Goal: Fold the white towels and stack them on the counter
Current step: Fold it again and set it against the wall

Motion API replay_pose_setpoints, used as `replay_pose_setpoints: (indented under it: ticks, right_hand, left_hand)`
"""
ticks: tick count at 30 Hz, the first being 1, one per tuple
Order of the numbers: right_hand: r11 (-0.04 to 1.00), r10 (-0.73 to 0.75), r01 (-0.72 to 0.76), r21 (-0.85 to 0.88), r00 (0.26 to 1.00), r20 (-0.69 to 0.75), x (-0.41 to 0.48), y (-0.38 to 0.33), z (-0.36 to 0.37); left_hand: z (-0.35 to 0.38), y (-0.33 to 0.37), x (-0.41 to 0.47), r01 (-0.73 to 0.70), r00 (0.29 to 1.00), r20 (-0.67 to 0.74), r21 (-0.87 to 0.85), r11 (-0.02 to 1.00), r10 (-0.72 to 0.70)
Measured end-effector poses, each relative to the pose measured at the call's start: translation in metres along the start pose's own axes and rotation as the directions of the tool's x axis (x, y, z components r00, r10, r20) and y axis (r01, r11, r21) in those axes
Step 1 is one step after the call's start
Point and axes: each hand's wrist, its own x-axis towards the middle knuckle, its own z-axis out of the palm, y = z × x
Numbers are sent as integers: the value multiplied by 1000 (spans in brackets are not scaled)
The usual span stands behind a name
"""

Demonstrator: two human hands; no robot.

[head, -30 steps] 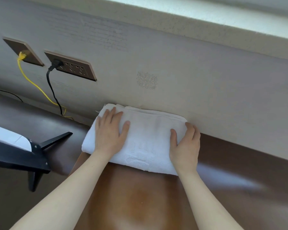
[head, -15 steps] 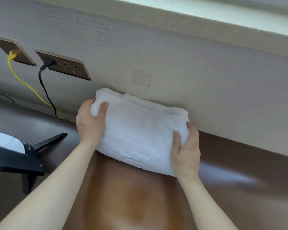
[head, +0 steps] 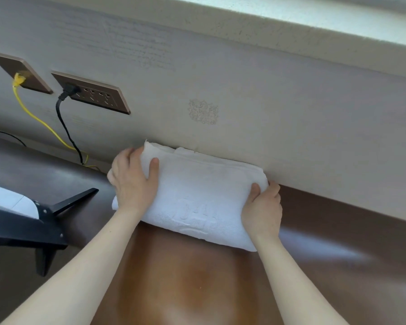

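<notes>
A thick folded white towel (head: 197,198) with an embossed pattern lies on the brown counter (head: 181,282), its far edge against the wall. My left hand (head: 134,181) clasps the towel's left end, thumb on top and fingers wrapped around the side. At the right end my right hand (head: 263,209) holds it the same way, thumb on top, fingers behind. Whether the bundle is one towel or a stack of several cannot be told.
A black stand (head: 45,221) with a white part sits at the left on the counter. Two brown socket plates (head: 92,93) on the wall carry a yellow cable (head: 33,116) and a black plug with cord (head: 66,127), both dropping behind the counter.
One second ago both hands lay flat on the towel. They then gripped its ends and lifted it; now it rests lower on the counter against the wall, still gripped.
</notes>
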Motion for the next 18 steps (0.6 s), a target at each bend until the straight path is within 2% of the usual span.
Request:
replay_pose_setpoints:
  ticks: [2, 5, 7, 9, 10, 12, 13, 14, 15, 17, 18]
  right_hand:
    - [999, -46, 46, 17, 999, -20, 5, 0, 2]
    - [995, -87, 89, 48, 995, -40, 10, 0, 2]
    - [993, -93, 95, 66, 995, -41, 11, 2, 2]
    - [997, -75, 76, 32, 997, -34, 9, 1, 2]
    - [994, -96, 92, -64, 993, -67, 9, 0, 2]
    - [925, -283, 229, -305, 948, -148, 5, -8, -1]
    - [860, -425, 356, -365, 896, -130, 2, -15, -1]
    - [781, -546, 486, -393, 837, -50, -1, -20, 0]
    - [710, -601, 584, -393, 794, 94, -6, -23, 2]
    - [653, -561, 653, -385, 758, 333, -14, -25, 7]
    - [668, -525, 639, -382, 768, 368, -13, -23, 9]
  left_hand:
    - [0, 10, -11, -226, 974, 1, 69, 972, 227]
    - [6, 25, -25, -467, 869, 212, 55, 883, 446]
    - [13, 30, -27, -516, 800, 403, 86, 852, 444]
    - [20, 30, -25, -516, 785, 470, 133, 846, 405]
    - [22, 30, -22, -512, 788, 473, 148, 846, 394]
    - [24, 32, -19, -511, 787, 486, 165, 844, 382]
    - [24, 33, -18, -513, 785, 489, 168, 842, 381]
    - [24, 34, -18, -516, 783, 489, 166, 840, 384]
    - [24, 33, -18, -519, 779, 493, 159, 840, 388]
    - [24, 30, -15, -520, 766, 512, 135, 843, 390]
    - [24, 29, -14, -517, 763, 518, 129, 846, 387]
